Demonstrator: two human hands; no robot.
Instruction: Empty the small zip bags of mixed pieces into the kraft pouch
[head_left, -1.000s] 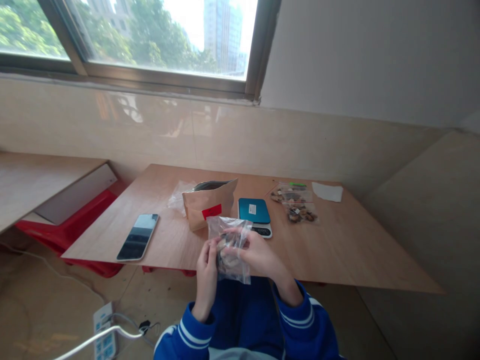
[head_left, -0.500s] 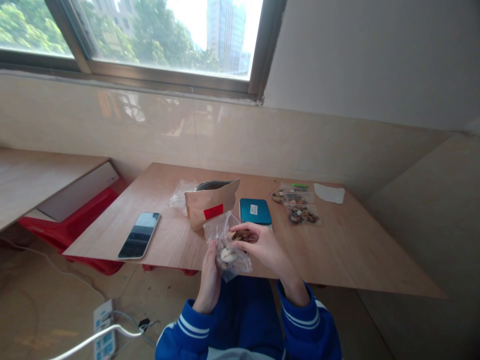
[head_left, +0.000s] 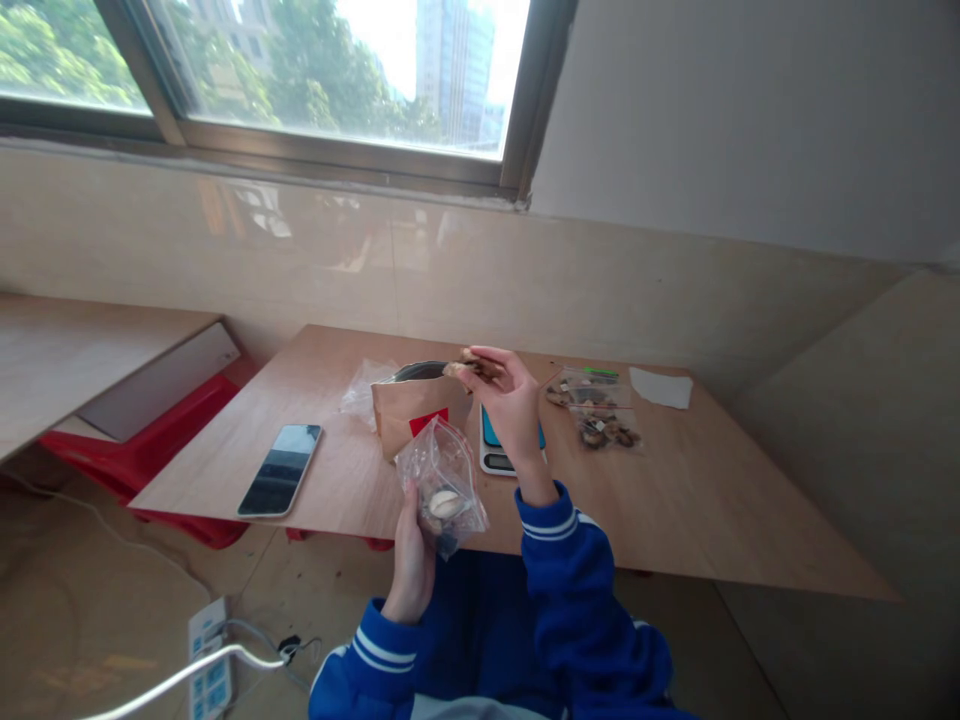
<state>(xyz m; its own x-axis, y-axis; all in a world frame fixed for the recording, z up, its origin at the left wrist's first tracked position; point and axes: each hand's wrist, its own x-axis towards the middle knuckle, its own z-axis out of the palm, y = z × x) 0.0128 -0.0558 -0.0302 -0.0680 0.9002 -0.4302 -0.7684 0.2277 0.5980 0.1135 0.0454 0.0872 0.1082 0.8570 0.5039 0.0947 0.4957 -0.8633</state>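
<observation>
"At lower centre of the frame, what does the left hand (head_left: pixel 412 560) hold?"

"A clear bag (head_left: pixel 431 480), gripped along its left side, with the thumb in front; the other fingers lie mostly hidden behind it. A pale piece (head_left: pixel 445 503) shows through the plastic. A red seal line edges the bag's upper right."

"And the right hand (head_left: pixel 511 395)?"

"It is raised at the centre of the frame, thumb and fingers narrowed around brown dried pieces (head_left: pixel 474 368), apparently mushrooms. Their tips point leftward."

"Which relation matters most?"

"That between the held pieces and the mouth of the paper bag (head_left: pixel 394 412). The bag stands upright on the counter (head_left: pixel 712 500), just left of the right hand, its dark mouth facing up. The long axis of that opening runs left to right across the frame, and the pieces overlap its right end. Whether they are above the rim or merely nearer the camera cannot be told."

"Which hand is nearer the opening?"

"The right. The left hand is lower, and its clear bag covers part of the paper bag's front and red label (head_left: pixel 427 420); contact between the two bags cannot be judged."

"What lies around them?"

"A scale (head_left: pixel 496 461), partly hidden behind the right hand; a phone (head_left: pixel 281 470) at left; small filled bags (head_left: pixel 606 432) at right."
</observation>
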